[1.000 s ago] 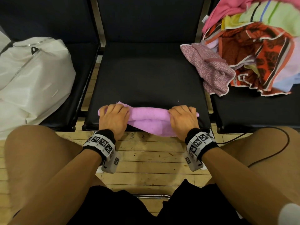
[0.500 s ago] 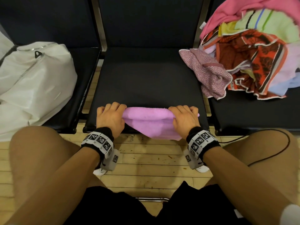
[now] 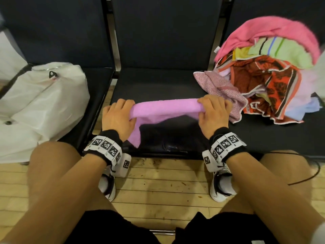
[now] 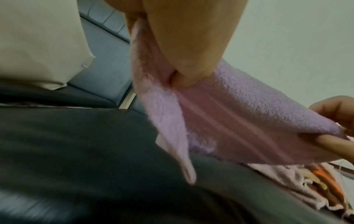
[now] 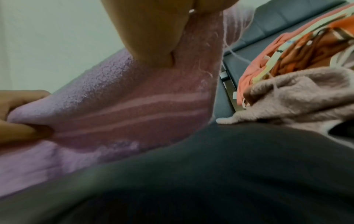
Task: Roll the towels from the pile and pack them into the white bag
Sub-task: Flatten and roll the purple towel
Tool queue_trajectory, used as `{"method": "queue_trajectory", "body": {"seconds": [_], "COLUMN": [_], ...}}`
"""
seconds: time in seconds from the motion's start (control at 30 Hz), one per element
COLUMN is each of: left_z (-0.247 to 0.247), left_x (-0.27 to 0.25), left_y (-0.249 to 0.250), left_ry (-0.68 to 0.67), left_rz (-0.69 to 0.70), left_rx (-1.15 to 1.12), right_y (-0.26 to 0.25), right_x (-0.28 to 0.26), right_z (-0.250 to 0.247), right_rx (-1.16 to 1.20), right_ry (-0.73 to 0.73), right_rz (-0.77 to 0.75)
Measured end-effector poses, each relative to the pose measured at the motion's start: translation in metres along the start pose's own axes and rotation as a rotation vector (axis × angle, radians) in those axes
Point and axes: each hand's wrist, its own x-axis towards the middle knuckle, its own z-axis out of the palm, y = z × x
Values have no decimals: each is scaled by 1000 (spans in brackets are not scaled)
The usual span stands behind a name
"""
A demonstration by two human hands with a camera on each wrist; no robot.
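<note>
A: Bench (image 3: 158, 88) first, black padded seats across the upper half of the head view, with the wooden floor (image 3: 158, 187) below it.

B: And on it?

A: At the left edge of the frame sits the white bag (image 3: 40, 103), slumped on the left seat. At the upper right lies the pile of towels (image 3: 267, 67): a pink one on top, a green striped one, an orange patterned one, and a speckled mauve one spilling toward the middle seat.

B: Where is the towel being rolled?

A: The purple towel (image 3: 165, 107) is at the centre of the frame, over the middle seat. Its upper part is a roll stretched between both hands; a loose flap hangs from the roll at lower left, down toward the seat's front edge.

B: The hands?

A: The left hand (image 3: 119, 118) grips the left end of the roll, fingers curled over the top, thumb beneath. The right hand (image 3: 213, 113) grips the right end the same way. In the left wrist view the thumb (image 4: 191, 45) presses into the purple towel (image 4: 239, 113); the right wrist view shows the same on its side (image 5: 153, 37), with pale stripes across the cloth (image 5: 124, 109).

B: Anything smaller?

A: Marker bands on both wrists, white shoes on the floor, and a thin black cable (image 3: 314, 171) at the right edge.
</note>
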Motion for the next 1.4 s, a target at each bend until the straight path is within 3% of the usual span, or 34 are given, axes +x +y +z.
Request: {"method": "queue_trajectory", "body": {"seconds": [0.1, 0.33, 0.47, 0.67, 0.83, 1.07, 1.23, 1.4], "left_z": [12, 45, 50, 48, 52, 54, 52, 57], "left_x": [-12, -40, -44, -55, -67, -69, -65, -59], "left_y": [-7, -20, -26, -27, -15, -18, -20, -28], "left_ry": [-62, -369, -452, -477, -384, -481, -470, -408], "left_rz": [-6, -20, -26, -71, 47, -20, -56, -50], "left_rx": [55, 259, 261, 216, 174, 150, 134, 228], "right_y": [-2, -1, -1, 3, -3, -10, 1, 1], "right_x": [-22, -86, -84, -86, -89, -72, -67, -72], "right_z": [5, 30, 22, 20, 28, 18, 16, 15], "right_rx": [-3, -28, 5, 41, 19, 16, 130, 157], "right_ry": [-63, -577, -717, -678, -634, -843, -855, -894], "right_rz": [-20, 12, 42, 17, -44, 39, 204, 97]}}
